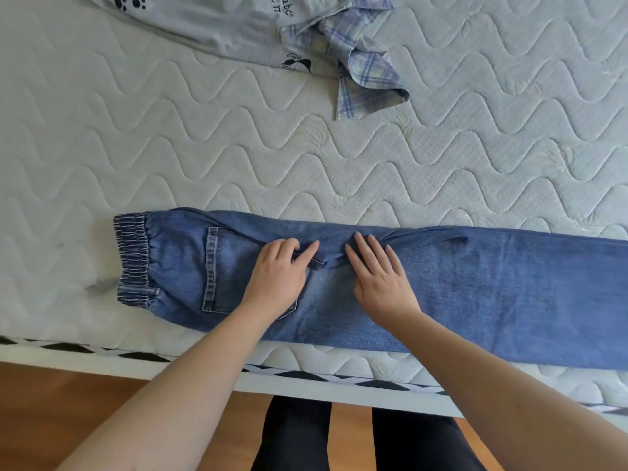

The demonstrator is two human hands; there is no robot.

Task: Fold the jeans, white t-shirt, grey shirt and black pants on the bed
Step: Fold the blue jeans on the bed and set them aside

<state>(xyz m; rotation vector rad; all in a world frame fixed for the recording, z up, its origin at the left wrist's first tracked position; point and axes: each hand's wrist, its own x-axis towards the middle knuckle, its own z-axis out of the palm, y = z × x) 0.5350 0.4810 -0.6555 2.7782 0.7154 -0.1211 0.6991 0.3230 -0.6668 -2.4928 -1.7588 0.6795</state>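
The blue jeans (475,287) lie folded lengthwise along the near edge of the bed, elastic waistband to the left and legs running off the right edge. My left hand (278,277) rests by the back pocket, its fingers curled and thumb laid over a small fold of denim at the crotch. My right hand (380,277) lies flat beside it, fingers straight, pressing the denim. A light grey shirt (204,25) with black paw prints lies crumpled at the far edge of view. No white t-shirt or black pants to fold are in view.
A pale blue plaid garment (360,66) lies tangled against the grey shirt. The quilted white mattress (170,147) is bare between the clothes. Its near edge (306,379) borders a wooden floor (68,402), where my black-clad legs (299,436) stand.
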